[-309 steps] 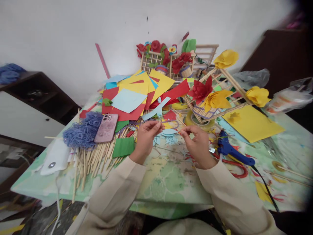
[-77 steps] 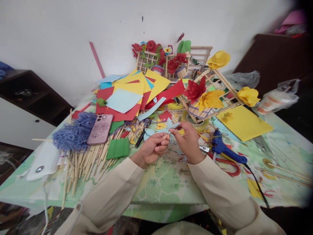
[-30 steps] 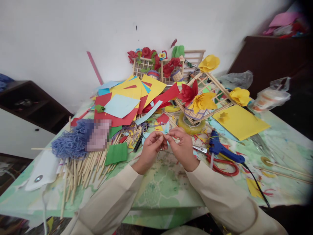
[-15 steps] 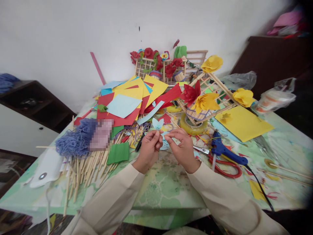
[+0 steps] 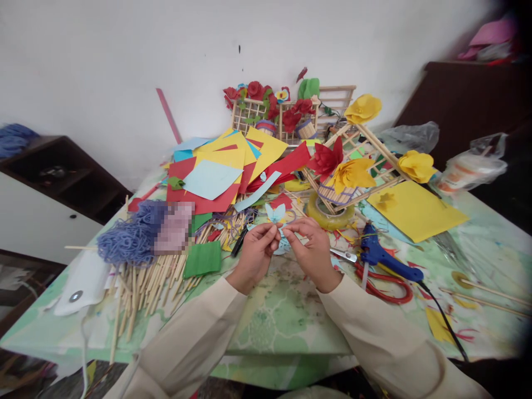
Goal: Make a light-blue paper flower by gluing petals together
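Observation:
My left hand (image 5: 258, 252) is closed in a pinch at the base of a light blue paper flower (image 5: 275, 213), whose petals stick up above the fingertips. Close beside it, my right hand (image 5: 312, 252) has thumb and forefinger pinched together. A small bit of light blue paper shows at those fingertips, partly hidden. More light blue paper pieces (image 5: 283, 246) lie on the table behind and between the hands. Right of my right hand are red-handled scissors (image 5: 394, 292) and a blue glue gun (image 5: 388, 260).
Blue yarn (image 5: 127, 235) and a pile of thin wooden sticks (image 5: 143, 293) lie to the left, near a green paper piece (image 5: 202, 259). Coloured sheets (image 5: 211, 180) cover the back. A stick frame with paper flowers (image 5: 353, 173) leans by a tape roll (image 5: 328, 219).
The light blue flower has tilted slightly to the right, and my fingertips have drawn a little closer together. The whole view has shifted slightly.

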Tool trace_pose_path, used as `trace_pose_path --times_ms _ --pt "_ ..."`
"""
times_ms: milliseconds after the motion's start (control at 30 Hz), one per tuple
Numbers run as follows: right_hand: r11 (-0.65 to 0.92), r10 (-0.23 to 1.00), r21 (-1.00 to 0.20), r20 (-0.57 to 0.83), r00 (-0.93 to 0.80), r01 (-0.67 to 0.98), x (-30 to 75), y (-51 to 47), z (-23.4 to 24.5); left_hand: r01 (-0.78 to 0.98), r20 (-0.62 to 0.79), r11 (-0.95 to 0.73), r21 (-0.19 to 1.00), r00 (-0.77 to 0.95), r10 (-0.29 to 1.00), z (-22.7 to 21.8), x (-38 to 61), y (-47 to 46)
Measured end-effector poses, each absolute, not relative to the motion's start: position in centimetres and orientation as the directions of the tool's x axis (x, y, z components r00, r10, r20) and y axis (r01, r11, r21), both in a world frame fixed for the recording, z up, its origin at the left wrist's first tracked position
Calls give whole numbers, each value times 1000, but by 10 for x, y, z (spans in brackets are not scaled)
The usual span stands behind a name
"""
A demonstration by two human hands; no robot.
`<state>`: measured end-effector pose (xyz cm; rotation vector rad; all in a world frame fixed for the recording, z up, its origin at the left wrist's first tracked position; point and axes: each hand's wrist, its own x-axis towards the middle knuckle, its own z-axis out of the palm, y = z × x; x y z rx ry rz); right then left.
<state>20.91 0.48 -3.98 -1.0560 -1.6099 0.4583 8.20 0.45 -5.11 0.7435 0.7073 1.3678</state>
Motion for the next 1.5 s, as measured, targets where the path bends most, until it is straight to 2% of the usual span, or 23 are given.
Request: trace_pose_path --times_ms 233,533,733,833,933,1100,1267,1500 --pt "536 813 -748 582 -1 392 210 6 -41 -633 -38 70 771 63 997 -48 81 4" --pt "543 801 -734 599 11 407 211 6 -37 -596 -6 -7 803 -19 1000 -47 79 8" --pt "529 770 -680 636 50 508 240 -24 -25 -571 -13 -44 819 -96 995 -47 76 12" --pt "494 707 -572 702 80 655 277 -40 -25 -567 -25 -45 823 -115 993 -49 75 14" --pt "329 658 -398 747 94 857 320 -48 -33 -566 -47 -33 824 -126 991 -52 75 16" --pt "70 840 -81 543 -15 994 373 -48 -57 -615 -73 -14 789 -115 991 -52 75 18" --pt "91 919 0 385 -84 996 386 -45 -75 -652 -95 -3 758 -114 989 -48 73 18" --pt "107 919 70 374 -126 992 388 -39 -76 -624 -109 3 782 -131 985 -49 70 19"
